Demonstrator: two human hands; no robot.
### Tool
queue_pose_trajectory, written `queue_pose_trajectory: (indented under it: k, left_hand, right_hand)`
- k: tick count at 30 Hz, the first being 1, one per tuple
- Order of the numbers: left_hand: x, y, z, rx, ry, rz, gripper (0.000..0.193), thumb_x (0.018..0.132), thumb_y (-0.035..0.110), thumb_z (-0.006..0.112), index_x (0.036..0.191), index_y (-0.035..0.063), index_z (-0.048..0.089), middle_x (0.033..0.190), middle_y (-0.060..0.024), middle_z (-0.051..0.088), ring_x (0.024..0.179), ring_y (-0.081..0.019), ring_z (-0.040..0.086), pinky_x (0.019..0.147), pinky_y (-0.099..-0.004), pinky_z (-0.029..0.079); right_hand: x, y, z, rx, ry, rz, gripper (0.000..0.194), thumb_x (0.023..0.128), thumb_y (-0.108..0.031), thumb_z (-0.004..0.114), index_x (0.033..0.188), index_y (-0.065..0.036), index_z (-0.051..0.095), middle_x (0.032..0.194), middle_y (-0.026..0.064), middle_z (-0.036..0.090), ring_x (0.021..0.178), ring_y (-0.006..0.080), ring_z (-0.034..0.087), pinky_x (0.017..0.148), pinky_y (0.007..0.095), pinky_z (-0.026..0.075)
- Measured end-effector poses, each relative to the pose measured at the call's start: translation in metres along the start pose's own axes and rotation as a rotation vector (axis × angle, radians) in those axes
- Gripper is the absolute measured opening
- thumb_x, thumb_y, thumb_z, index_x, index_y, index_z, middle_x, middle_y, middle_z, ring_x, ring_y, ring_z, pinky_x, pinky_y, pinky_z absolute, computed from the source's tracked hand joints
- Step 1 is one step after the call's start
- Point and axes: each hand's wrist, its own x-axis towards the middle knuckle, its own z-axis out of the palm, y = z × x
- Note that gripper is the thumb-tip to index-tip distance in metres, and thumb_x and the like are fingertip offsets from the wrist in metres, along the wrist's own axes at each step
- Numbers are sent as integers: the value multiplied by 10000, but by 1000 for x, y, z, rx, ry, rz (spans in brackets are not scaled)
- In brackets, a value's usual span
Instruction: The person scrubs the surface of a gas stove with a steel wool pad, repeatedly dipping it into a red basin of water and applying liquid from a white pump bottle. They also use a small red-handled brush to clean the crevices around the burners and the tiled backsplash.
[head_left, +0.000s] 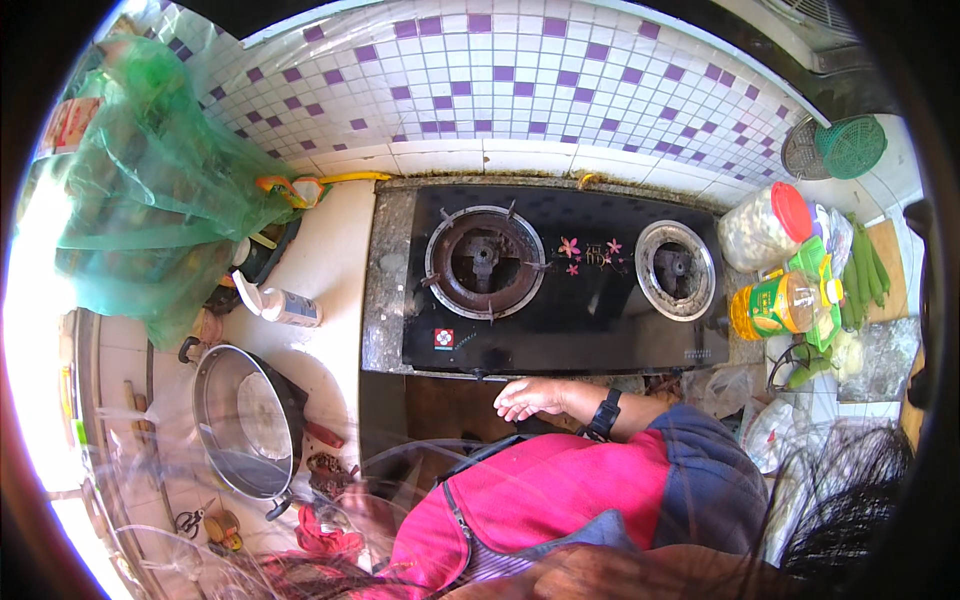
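Observation:
My right hand (529, 400) hangs just in front of the black glass gas stove (592, 330), a dark watch on its wrist. Its fingers are loosely bent, with nothing seen between them. At the lower left, partly hidden by strands of hair, my left hand (365, 510) is blurred beside the counter's edge, near a red plastic bag (322, 536); whether it holds anything cannot be told. A two-handled metal pot (214, 420) stands on the left counter, with a red-handled object (324, 434) beside it.
A white spray bottle (296, 308) lies on the left counter, near items under green netting (165, 202). Scissors (189, 522) lie at the lower left. Right of the stove are a cooking oil bottle (776, 306), a red-lidded jar (757, 229) and long green vegetables (862, 274).

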Motion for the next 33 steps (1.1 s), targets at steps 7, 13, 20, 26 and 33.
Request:
queue_pose_trajectory:
  k: [7,13,20,26,33]
  left_hand:
    - [-80,-42,69,-873,-422,-950,283,869,94,588,1140,13,600,1009,-130,623,849,-237,631,660,-357,528]
    - [-81,-105,106,-663,-510,-623,290,863,218,623,1062,7,610,880,-145,615,782,-267,619,664,-390,501]
    - [-104,-139,134,233,-658,-500,397,906,369,603,1022,-11,615,1059,-256,611,939,-434,601,812,-492,503]
    - [-104,-118,142,-226,-70,-1293,498,825,209,691,1280,84,535,1228,-142,589,1039,-306,588,844,-449,491]
    - [-112,-110,152,-642,329,-1558,613,739,77,716,1312,98,500,1183,-91,548,966,-208,540,738,-396,478]
  right_hand:
    - [-1,4,-13,-95,-23,51,451,960,-372,578,1262,-38,559,1189,108,621,1103,222,584,911,361,462]
    - [-11,15,-24,-140,21,98,412,963,-343,575,1234,-33,582,1182,127,618,1056,224,596,859,354,488]
    - [-18,34,-42,46,-8,97,284,940,-169,574,1184,-30,614,1115,111,683,1018,208,672,796,306,542]
    - [-13,36,-29,-147,53,133,318,951,-291,603,1174,-65,609,1080,62,655,977,147,617,824,288,492]
    - [-3,52,4,-144,146,149,298,959,-287,597,1154,-62,618,1078,64,655,964,149,625,815,285,496]
